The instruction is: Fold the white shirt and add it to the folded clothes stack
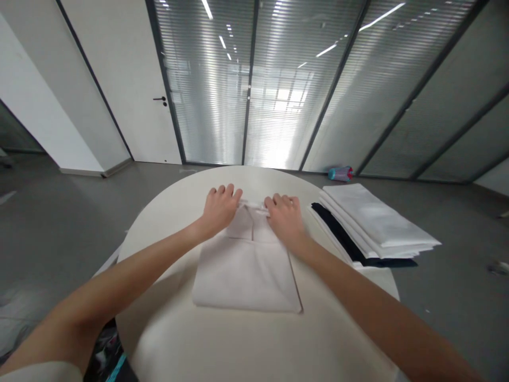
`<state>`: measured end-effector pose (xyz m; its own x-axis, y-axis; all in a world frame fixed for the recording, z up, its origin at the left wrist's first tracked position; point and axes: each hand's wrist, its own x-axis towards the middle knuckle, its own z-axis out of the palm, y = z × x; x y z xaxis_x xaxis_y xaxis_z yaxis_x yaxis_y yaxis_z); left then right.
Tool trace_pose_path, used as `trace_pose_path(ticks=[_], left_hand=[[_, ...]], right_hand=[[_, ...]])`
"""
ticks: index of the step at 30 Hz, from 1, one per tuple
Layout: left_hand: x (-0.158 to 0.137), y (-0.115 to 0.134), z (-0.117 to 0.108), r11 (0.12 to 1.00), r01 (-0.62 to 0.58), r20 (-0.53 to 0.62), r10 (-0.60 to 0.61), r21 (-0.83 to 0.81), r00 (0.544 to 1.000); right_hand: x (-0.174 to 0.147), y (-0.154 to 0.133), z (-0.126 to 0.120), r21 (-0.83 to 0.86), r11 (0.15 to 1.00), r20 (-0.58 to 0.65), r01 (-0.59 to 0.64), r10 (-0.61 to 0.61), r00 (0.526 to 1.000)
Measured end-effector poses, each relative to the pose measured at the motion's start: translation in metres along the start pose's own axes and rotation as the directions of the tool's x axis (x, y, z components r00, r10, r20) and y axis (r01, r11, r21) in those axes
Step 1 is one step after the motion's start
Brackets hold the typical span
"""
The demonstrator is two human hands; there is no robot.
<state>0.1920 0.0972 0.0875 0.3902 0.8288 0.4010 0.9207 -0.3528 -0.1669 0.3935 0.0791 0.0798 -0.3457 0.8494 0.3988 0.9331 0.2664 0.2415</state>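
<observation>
A folded white shirt [246, 270] lies flat on a round white table [159, 329], its straight folded edge towards me. At its far end the cloth is gathered, and a short vertical seam or fold line runs down from there. My left hand [222, 209] grips the far left corner with curled fingers. On the far right corner, my right hand [285, 217] holds the cloth the same way. The fingertips of both hands are partly hidden. A small gap separates the two hands, with the shirt's far edge between them.
A stack of folded white cloth items [377, 217] with a dark one [345, 233] among them sits at the table's right edge, its corner overhanging. A blue and red object [340, 173] lies on the floor by the glass wall [278, 95]. A door [131, 79] stands left.
</observation>
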Motion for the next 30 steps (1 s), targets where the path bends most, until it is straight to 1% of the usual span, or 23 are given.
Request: trace_pose_path(ticks=[2,4,6,10,13,17,21,23,25,26,27,28,30], left_hand=[[-0.023,0.013,0.010,0.999,-0.036,0.031,0.036,0.015,0.999],[-0.039,0.021,0.021,0.997,-0.079,0.053,0.078,0.016,0.996],[-0.047,0.025,0.030,0.995,-0.099,0.070,0.099,0.009,0.993],[-0.052,0.023,0.037,0.998,-0.058,0.069,0.057,0.007,0.996],[-0.052,0.020,0.036,0.998,-0.055,0.075,0.054,0.005,0.996],[-0.053,0.020,0.037,0.997,-0.070,0.086,0.071,-0.013,0.994],[-0.052,0.014,0.039,0.992,-0.107,0.091,0.113,-0.065,0.989],[-0.048,0.004,0.038,0.977,-0.128,0.135,0.152,-0.170,0.979],[-0.039,-0.008,0.035,0.942,-0.106,0.216,0.181,-0.320,0.959],[-0.033,-0.013,0.033,0.922,-0.079,0.244,0.183,-0.379,0.952],[-0.026,-0.017,0.032,0.910,-0.050,0.248,0.165,-0.411,0.955],[-0.019,-0.019,0.031,0.909,-0.030,0.227,0.135,-0.416,0.964],[-0.006,-0.019,0.034,0.927,-0.027,0.130,0.081,-0.373,0.988]], right_hand=[[-0.023,-0.013,0.010,-0.006,1.000,0.032,0.004,-0.003,0.999],[-0.037,-0.022,0.021,-0.004,1.000,0.056,-0.002,0.002,0.998],[-0.044,-0.026,0.028,-0.003,1.000,0.061,-0.001,0.001,0.998],[-0.049,-0.027,0.029,-0.019,0.998,0.020,0.054,-0.054,0.998],[-0.049,-0.026,0.027,-0.011,0.995,0.015,0.096,-0.096,0.995],[-0.046,-0.021,0.030,0.051,0.987,0.055,0.153,-0.156,0.986],[-0.047,-0.012,0.031,0.213,0.966,0.109,0.149,-0.174,0.979],[-0.047,-0.007,0.029,0.313,0.941,0.132,0.127,-0.176,0.976],[-0.044,-0.005,0.024,0.370,0.924,0.153,0.101,-0.167,0.974],[-0.039,-0.004,0.022,0.374,0.924,0.161,0.082,-0.152,0.975],[-0.032,-0.004,0.020,0.368,0.928,0.164,0.058,-0.126,0.978],[-0.024,-0.005,0.018,0.356,0.934,0.156,0.030,-0.091,0.984],[-0.002,-0.008,0.018,0.350,0.937,0.107,-0.017,-0.022,0.994]])
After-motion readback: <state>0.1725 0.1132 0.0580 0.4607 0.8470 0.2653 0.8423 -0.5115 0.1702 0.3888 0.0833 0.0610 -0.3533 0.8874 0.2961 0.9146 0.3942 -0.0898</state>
